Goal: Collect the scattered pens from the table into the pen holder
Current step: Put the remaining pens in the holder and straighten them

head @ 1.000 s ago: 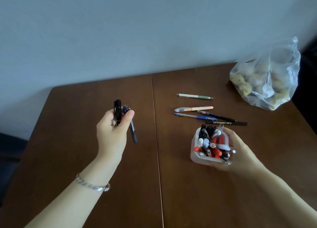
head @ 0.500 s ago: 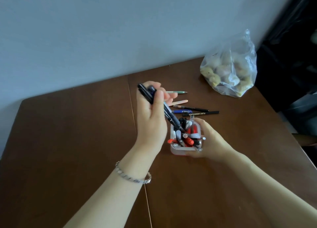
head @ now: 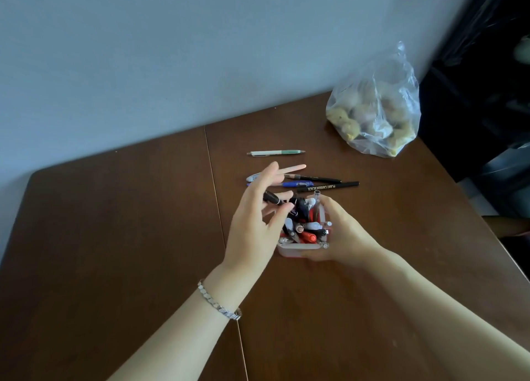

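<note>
Over the holder's left rim, my left hand (head: 258, 222) pinches a black marker (head: 272, 199) by thumb and forefinger, other fingers spread. It could snag on the crowded pens and tip out. My right hand (head: 341, 231) wraps the pen holder (head: 298, 247) on the counter (head: 114, 237); loose pens (head: 298, 184) wait just beyond.

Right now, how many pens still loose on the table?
5, all beyond the pen holder: white-green pen farthest; peach pen, thin black pen, blue pen, lettered black pen. The left hand may hide others.
</note>
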Demonstrator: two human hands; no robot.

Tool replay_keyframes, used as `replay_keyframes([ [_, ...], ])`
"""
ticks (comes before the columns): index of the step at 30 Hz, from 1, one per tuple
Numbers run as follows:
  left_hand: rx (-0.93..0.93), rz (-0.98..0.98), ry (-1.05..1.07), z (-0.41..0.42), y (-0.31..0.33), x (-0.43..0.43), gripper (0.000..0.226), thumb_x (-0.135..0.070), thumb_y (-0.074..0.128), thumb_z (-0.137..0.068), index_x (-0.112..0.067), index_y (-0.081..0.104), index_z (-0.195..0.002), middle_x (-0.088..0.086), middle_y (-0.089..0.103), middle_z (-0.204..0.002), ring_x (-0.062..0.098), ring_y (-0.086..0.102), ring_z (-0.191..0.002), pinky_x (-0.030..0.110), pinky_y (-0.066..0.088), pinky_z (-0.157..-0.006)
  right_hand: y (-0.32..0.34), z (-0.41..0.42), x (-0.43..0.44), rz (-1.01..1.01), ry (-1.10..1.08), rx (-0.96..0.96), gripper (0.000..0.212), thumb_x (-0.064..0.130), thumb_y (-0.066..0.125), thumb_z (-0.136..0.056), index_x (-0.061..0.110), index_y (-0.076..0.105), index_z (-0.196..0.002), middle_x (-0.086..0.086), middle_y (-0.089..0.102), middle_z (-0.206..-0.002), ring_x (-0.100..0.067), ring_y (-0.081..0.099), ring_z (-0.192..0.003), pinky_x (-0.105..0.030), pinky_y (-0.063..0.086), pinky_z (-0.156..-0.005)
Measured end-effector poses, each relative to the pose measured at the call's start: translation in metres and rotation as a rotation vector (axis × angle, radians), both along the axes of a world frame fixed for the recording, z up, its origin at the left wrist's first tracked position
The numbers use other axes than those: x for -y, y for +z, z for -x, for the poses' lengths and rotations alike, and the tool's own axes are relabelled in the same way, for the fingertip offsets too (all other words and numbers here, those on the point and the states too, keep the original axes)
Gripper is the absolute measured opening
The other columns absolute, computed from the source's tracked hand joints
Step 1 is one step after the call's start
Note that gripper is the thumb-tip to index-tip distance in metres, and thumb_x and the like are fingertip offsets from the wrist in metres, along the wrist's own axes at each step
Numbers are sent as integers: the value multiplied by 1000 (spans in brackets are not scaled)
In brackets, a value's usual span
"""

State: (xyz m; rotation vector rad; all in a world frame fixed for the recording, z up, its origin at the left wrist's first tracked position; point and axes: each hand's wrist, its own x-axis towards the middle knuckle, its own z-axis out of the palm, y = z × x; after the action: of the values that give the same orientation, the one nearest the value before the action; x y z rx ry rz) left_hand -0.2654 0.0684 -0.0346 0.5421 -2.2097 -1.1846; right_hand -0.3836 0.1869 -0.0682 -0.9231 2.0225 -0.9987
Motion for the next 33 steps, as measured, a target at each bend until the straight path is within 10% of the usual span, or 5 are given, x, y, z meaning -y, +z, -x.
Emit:
replay_keyframes([
  [5, 171, 265, -58, -1, -12, 2, 38, -17, 39, -93, -10, 52, -128, 0, 48, -137, -1, 35, -127, 6, 30, -104, -1, -2, 0, 16, -14, -11, 103, 57, 74, -34, 28, 41, -126, 9, 52, -124, -9, 53, -112, -35, 45, -99],
  [16, 522, 387, -336, -4, -15, -8, 60, -60, 5, -86, -35, -2, -140, -25, -11, -145, -7, -17, -137, 21, -7, -114, -3, 1, -1, 93, 38, -11, 80, 31, 86, -49, 41, 41, -114, 14, 54, -112, -4, 54, -103, -18, 46, -87],
  [23, 201, -216, -104, 13, -2, 11, 40, -29, 37, -97, -43, 28, -134, -15, 33, -147, -5, 32, -133, 18, 28, -111, 7, 23, -43, 134, -133, 36, 73, 24, 89, -44, 45, 45, -98, 23, 61, -95, 22, 58, -85, 2, 42, -65],
  [29, 711, 342, -106, 57, -55, 44, 36, -12, 50, -91, -16, 50, -127, 1, 51, -136, 19, 46, -126, 31, 37, -102, 4, 56, -84, 71, -238, -51, 86, 39, 92, -33, 53, 40, -100, 31, 62, -95, 21, 56, -89, -5, 47, -68],
  [33, 855, 510, -110, 80, -79, 65, 30, -12, 48, -91, -14, 52, -121, 5, 54, -130, 24, 44, -122, 36, 34, -103, -12, 60, -91, 59, -244, -63, 87, 11, 91, -46, 43, 40, -108, 33, 63, -90, 24, 54, -85, -11, 41, -66],
])
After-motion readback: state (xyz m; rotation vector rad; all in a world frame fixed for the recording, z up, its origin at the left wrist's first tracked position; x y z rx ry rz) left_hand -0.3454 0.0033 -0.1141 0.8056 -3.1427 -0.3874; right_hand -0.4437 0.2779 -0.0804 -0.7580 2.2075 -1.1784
